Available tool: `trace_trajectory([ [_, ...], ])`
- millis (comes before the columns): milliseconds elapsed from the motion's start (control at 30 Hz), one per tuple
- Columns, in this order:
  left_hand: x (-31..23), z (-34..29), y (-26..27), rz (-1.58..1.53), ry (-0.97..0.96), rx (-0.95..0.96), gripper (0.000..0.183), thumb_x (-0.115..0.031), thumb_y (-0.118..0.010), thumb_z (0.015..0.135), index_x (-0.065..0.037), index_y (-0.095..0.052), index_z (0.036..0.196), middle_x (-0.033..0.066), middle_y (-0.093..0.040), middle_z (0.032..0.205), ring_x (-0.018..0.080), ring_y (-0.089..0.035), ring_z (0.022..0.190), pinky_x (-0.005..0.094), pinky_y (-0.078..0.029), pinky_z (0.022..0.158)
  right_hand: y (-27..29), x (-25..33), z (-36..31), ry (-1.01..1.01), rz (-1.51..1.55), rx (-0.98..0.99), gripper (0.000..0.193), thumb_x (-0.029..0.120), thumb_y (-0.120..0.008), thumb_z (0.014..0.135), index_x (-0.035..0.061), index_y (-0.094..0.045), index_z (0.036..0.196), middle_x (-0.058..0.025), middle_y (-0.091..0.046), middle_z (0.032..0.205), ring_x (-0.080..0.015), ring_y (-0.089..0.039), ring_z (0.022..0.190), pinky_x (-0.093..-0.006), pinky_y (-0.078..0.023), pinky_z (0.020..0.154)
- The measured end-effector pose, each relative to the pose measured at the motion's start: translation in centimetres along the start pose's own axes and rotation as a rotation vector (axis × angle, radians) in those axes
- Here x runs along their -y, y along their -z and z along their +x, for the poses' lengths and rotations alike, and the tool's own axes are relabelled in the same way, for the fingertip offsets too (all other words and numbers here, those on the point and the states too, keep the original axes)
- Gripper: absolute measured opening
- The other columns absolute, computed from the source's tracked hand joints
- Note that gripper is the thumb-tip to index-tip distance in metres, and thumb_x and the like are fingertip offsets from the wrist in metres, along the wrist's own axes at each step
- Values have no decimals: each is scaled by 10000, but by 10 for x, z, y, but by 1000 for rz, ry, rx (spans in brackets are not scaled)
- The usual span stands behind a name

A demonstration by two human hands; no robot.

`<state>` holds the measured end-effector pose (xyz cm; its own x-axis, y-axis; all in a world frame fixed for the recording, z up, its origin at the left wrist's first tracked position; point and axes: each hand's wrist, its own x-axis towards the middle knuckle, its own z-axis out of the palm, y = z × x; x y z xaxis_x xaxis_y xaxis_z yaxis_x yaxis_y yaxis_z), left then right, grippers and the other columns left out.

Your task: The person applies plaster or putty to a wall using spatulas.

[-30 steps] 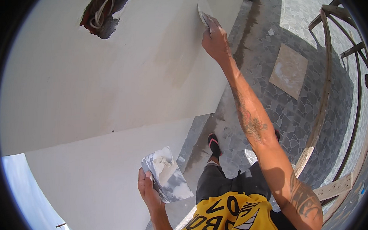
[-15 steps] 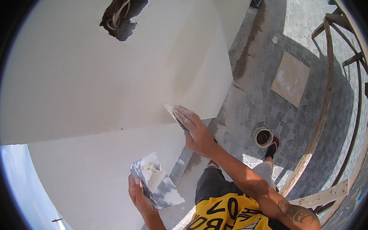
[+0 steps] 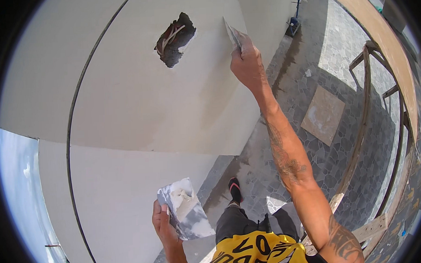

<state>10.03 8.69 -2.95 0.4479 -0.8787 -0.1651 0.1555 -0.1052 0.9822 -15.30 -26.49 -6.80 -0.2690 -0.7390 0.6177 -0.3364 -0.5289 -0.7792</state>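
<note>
My right hand (image 3: 247, 60) is stretched far up and closed around a putty knife (image 3: 231, 33). The blade lies against or very close to the off-white wall (image 3: 121, 102), right of a ragged hole (image 3: 172, 40) with pale wires inside. Low down, my left hand (image 3: 166, 228) grips the edge of a flat rectangular plate (image 3: 195, 225), thumb on its face. White putty (image 3: 183, 202) sits in a patch on that plate, with grey-white smears around it. A darker, damp-looking area of wall lies below the right hand.
A thin black cable (image 3: 70, 122) curves down the left side in front of the wall. Stone-patterned floor lies at right, with a stained board (image 3: 323, 114) on it. Wooden rails (image 3: 363, 126) stand beyond. A blue tool-like object (image 3: 293, 24) stands at the wall's far end.
My right hand has swept upward along the wall with the putty knife, from the lower edge to beside the hole. The left hand keeps the plate low. A black cable has come into view.
</note>
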Motion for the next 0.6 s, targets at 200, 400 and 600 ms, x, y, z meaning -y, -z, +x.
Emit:
trace_trajectory([
  [200, 5, 2, 3, 24, -1, -8, 295, -104, -474, 1038, 54, -564, 1270, 115, -682, 1151, 150, -657, 1020, 284, -518, 924, -37, 23, -41, -30, -62, -25, 632, -106, -499, 836, -50, -476, 1465, -220, -506, 1444, -403, -504, 1344, -455, -466, 1076],
  [400, 11, -3, 7, 33, -27, -105, 288, -104, -472, 1040, 50, -560, 1266, 113, -682, 1141, 148, -661, 1007, 287, -523, 911, -75, 85, -157, 57, -90, 25, 762, -125, -562, 746, -97, -410, 1493, -331, -410, 1488, -500, -411, 1399, -569, -351, 1144],
  [600, 16, -2, 5, 32, -80, -150, 257, -137, -482, 1046, 37, -563, 1217, 103, -674, 1099, 154, -660, 984, 293, -529, 887, -14, 87, -180, 198, 185, 209, 740, -157, -523, 765, -59, -437, 1493, -262, -471, 1482, -431, -481, 1374, -549, -386, 1149],
])
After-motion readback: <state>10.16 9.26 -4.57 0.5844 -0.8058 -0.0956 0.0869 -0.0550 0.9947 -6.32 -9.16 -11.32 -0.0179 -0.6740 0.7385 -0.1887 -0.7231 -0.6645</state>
